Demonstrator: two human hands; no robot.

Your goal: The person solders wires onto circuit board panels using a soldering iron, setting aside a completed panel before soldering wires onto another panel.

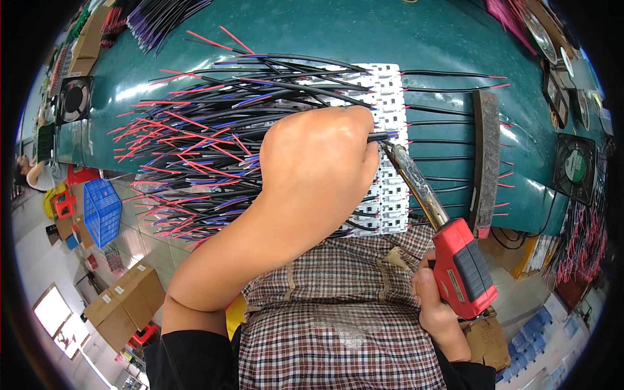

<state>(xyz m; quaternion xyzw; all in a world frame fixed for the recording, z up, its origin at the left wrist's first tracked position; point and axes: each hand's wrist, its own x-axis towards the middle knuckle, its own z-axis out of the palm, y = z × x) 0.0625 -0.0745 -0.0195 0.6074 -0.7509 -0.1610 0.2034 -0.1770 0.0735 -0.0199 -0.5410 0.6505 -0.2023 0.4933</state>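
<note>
My left hand (318, 153) is closed over the board, its fingers pinching a black cable (379, 136) whose end points right. In my right hand (434, 296) is a red and black soldering gun (463, 263), gripped by its handle. The metal barrel (419, 182) slants up and left, its tip close to the cable end at my left fingertips; whether they touch I cannot tell. Beneath lies a white panel of small circuit boards (392, 97). Many black cables with red and blue wire ends (188, 156) spread from it to the left. My left hand hides the panel's middle.
A dark bar (485, 162) lies across the thin cables right of the panel. Small fans stand at the left (75, 101) and right (575, 166) of the green table (364, 29). Bundled cables (162, 19) lie at the back. A blue crate (102, 211) and cardboard boxes (127, 302) are on the floor.
</note>
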